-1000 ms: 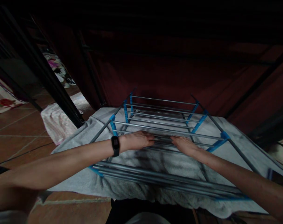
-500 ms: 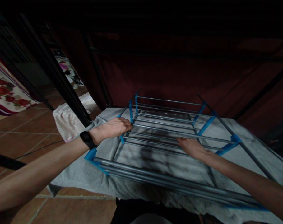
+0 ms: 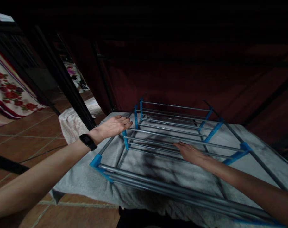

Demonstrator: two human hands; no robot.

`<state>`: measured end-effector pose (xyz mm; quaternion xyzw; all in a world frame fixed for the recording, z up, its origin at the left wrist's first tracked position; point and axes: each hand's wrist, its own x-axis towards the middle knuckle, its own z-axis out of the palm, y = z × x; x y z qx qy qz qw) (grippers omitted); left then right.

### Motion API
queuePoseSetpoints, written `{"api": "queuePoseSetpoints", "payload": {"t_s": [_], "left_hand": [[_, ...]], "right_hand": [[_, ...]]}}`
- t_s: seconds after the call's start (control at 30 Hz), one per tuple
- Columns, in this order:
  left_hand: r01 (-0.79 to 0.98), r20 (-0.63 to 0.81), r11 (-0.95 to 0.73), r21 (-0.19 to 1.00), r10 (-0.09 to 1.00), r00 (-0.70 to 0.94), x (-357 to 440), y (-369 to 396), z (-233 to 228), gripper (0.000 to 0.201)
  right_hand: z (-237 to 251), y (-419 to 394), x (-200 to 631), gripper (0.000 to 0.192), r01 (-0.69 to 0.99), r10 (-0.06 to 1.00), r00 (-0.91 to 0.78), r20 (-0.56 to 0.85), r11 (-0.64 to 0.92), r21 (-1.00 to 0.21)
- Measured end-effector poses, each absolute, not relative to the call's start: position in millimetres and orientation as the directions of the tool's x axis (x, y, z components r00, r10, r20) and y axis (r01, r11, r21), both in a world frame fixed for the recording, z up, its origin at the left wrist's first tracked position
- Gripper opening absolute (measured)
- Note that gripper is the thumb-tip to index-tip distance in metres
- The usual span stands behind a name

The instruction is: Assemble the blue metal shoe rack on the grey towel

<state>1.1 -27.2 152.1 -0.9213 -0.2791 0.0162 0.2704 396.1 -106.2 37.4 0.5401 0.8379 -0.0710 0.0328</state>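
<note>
A grey towel [image 3: 82,180] is spread wide over the tiled floor [image 3: 22,139], reaching from the near edge to the dark red curtain at the far side. On top of it lies a folding rack [image 3: 172,142] of thin grey metal rods joined by blue plastic brackets, flat and square to the viewer. To my eye it looks light but rigid, a thing that will rattle and flex a little at the joints; the rods look smooth and slippery, so the better hold is probably the side rails or next to the blue brackets, where it cannot twist.

The left hand [image 3: 113,126] is spread flat, fingers extended, over the far left corner of the rack beside a blue bracket, gripping nothing. A black watch [image 3: 88,141] sits on that wrist. The right hand [image 3: 191,153] lies palm down on the middle rods, fingers loose and not curled around any rod.

Further left a pale striped cloth [image 3: 71,126] lies on the tiles behind a black slanted post [image 3: 63,82], and a flowered fabric [image 3: 8,91] hangs at the left edge
</note>
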Motion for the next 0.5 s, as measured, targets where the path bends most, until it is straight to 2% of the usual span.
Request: {"api": "queuePoseSetpoints", "payload": {"t_s": [0.17, 0.33, 0.43, 0.5], "left_hand": [[0.477, 0.080, -0.673, -0.566, 0.531, 0.844, 4.9, -28.7, 155.1, 0.032], [0.485, 0.085, -0.652, -0.582, 0.544, 0.834, 5.3, -33.3, 156.9, 0.035], [0.562, 0.156, -0.629, -0.537, 0.581, 0.799, 0.5, -35.6, 157.7, 0.036], [0.698, 0.278, -0.568, -0.436, 0.653, 0.705, -6.5, -34.0, 154.6, 0.036]], "right_hand": [[32.2, -92.5, 359.9, 0.059, 0.878, 0.873, -0.466, -0.143, 0.436, -0.200], [29.4, -85.8, 348.7, 0.048, 0.847, 0.845, -0.519, -0.129, 0.487, -0.214], [34.8, -86.8, 350.9, 0.042, 0.856, 0.858, -0.503, -0.101, 0.479, -0.192], [41.1, -87.9, 350.8, 0.035, 0.859, 0.866, -0.495, -0.070, 0.476, -0.187]]}}
